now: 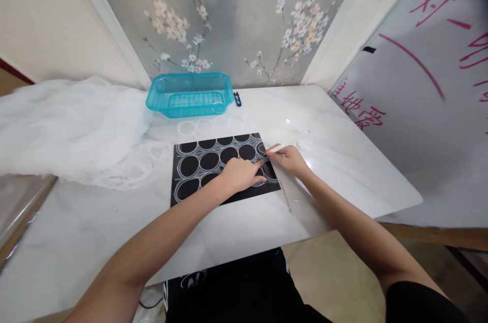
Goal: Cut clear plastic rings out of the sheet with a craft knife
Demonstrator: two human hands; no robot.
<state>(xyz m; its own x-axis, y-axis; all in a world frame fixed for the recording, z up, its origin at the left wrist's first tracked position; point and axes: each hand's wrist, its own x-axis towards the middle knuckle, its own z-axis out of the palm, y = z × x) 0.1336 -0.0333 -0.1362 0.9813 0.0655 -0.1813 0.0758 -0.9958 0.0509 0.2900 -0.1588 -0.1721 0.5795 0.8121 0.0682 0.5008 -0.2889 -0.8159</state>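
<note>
A black sheet marked with rows of pale rings lies on the white marbled table. My left hand rests on its right half, index finger stretched to the right edge and thumb apart; the hand holds nothing. Pinched in my right hand is a slim white pen-like tool, whose exact kind I cannot make out. Its tip is at the right end of the sheet, by the rings there. Several rings under my left hand and forearm are hidden.
At the back stands a blue plastic basket, with small blue thread snips beside it. A heap of white sheer netting covers the table's left side. A thin pale stick lies right of the sheet. A whiteboard rises at the right.
</note>
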